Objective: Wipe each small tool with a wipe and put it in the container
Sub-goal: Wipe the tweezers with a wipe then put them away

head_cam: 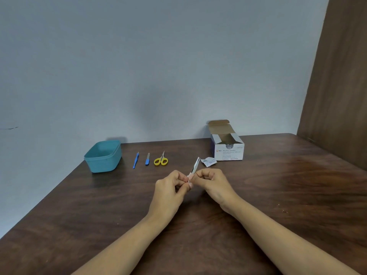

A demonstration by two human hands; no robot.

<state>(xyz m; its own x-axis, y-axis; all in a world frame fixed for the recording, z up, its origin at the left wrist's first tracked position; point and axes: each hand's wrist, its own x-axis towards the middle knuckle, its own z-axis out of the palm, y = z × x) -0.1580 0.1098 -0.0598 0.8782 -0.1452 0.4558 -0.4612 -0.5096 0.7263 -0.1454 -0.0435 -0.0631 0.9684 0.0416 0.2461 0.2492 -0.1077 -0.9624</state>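
Observation:
Above the middle of the brown table (278, 195), both hands meet around a small silver tool (195, 165) that points up and away. My left hand (170, 187) pinches its lower end. My right hand (210, 181) pinches it from the right; a white wipe seems to be between the fingers, mostly hidden. Three more tools lie in a row: a thin blue tool (135, 160), a short blue-handled tool (147, 159) and yellow-handled scissors (161, 159). The teal container (103, 156) stands at the far left with nothing visible inside.
An open white box of alcohol swabs (228, 149) stands at the back right, with a torn wipe wrapper (208, 161) lying just in front of it. A wooden panel (337, 96) rises along the right side. The wall runs behind the table.

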